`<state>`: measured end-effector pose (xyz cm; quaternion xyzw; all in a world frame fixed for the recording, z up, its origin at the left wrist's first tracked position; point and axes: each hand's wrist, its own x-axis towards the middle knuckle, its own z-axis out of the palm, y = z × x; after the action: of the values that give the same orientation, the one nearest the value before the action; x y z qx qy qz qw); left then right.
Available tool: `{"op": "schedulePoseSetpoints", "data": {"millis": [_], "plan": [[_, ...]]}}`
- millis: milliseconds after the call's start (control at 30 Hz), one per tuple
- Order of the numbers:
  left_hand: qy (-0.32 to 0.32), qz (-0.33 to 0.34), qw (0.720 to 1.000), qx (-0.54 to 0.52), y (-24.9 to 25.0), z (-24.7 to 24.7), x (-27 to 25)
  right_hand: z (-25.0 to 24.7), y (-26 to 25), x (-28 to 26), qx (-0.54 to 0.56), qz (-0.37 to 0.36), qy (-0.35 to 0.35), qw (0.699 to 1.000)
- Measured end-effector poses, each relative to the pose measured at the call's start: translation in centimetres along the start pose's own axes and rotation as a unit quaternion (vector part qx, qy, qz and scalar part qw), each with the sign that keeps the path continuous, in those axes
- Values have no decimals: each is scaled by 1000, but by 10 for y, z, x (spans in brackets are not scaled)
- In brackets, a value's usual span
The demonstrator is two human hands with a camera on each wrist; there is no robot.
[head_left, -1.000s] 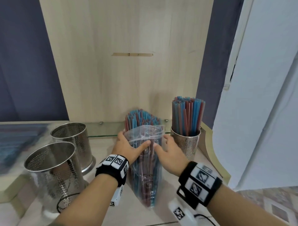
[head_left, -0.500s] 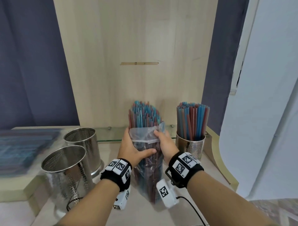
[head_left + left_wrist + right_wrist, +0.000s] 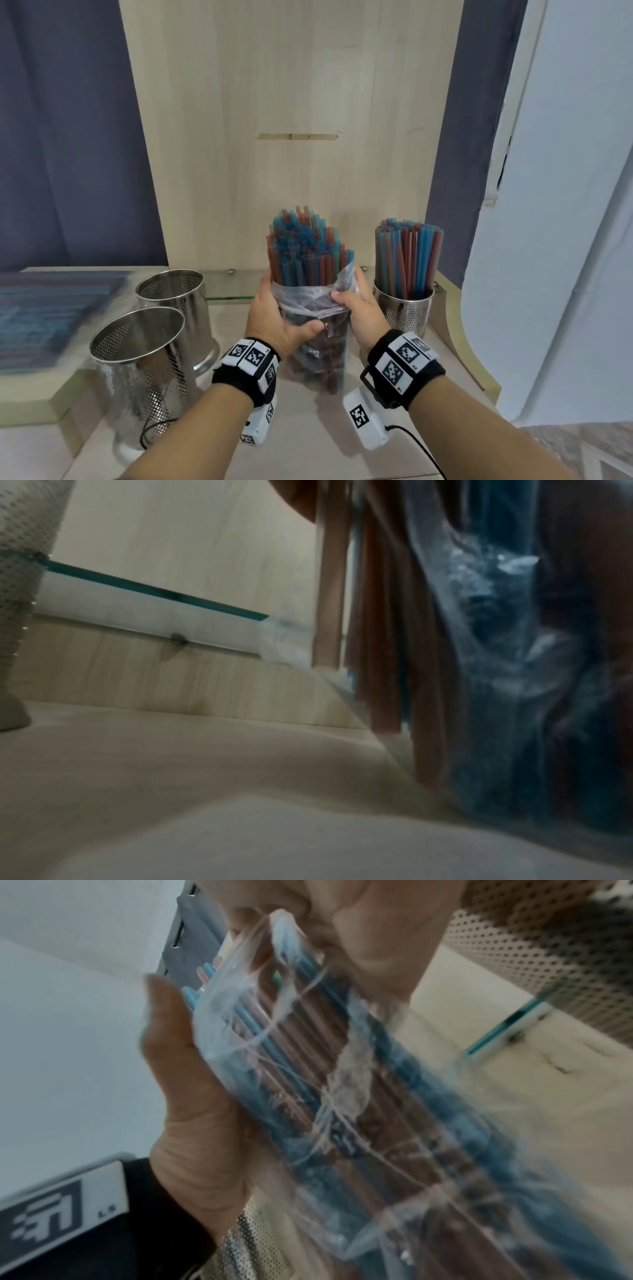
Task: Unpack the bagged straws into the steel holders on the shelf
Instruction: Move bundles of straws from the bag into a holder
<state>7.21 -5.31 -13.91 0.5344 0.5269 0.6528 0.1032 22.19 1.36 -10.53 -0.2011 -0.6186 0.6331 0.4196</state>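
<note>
To the left of the fingers, two empty steel holders (image 3: 144,346) are standing on the shelf (image 3: 301,442), well apart from the bundle and waiting to be filled. The left hand (image 3: 274,317) is wrapping its fingers and thumb around the bag (image 3: 317,346) of straws (image 3: 303,253), while the right hand (image 3: 356,308) is pinching the bag's rim, which is now sitting lower than a second ago, so more straw is standing bare and the bundle is likely close to lifting free. Just right of the fingers, a third holder (image 3: 404,308) is already standing full
</note>
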Motion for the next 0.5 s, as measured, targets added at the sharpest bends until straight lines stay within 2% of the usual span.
{"op": "schedulePoseSetpoints", "data": {"millis": [100,200,333,400,500], "plan": [[-9,12,998,53,5,3,-3,-3,10,-2,35,32,19,999],[17,16,982,187,2,2,0,-8,18,-4,49,73,21,996],[5,-38,990,135,-1,-1,2,-13,18,-4,9,85,-14,996],[14,-58,991,122,-5,-4,1,-9,15,-4,-60,57,-7,997],[40,-53,991,118,-12,-8,0,-1,4,-5,-132,-21,21,991]]}}
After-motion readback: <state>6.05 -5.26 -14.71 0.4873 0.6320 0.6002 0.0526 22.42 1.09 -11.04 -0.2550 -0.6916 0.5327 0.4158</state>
